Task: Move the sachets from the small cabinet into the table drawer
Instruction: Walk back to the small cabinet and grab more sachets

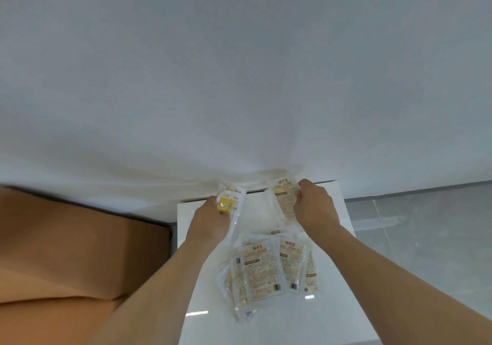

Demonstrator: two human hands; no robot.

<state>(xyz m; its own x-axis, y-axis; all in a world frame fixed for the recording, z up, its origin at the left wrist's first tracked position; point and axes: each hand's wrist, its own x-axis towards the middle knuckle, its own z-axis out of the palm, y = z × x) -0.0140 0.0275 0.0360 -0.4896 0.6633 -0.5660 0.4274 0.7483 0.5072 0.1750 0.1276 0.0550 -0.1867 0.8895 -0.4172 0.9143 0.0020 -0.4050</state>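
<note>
Several clear sachets with beige print lie overlapped on the glossy white top of the small cabinet. My left hand grips a sachet with a yellow label near the cabinet's back edge. My right hand holds another sachet by its right edge, lifted off the top, close to the wall. The table drawer is out of sight.
A white wall fills the upper half of the view right behind the cabinet. An orange-brown surface lies to the left of the cabinet. Grey tiled floor shows at the right.
</note>
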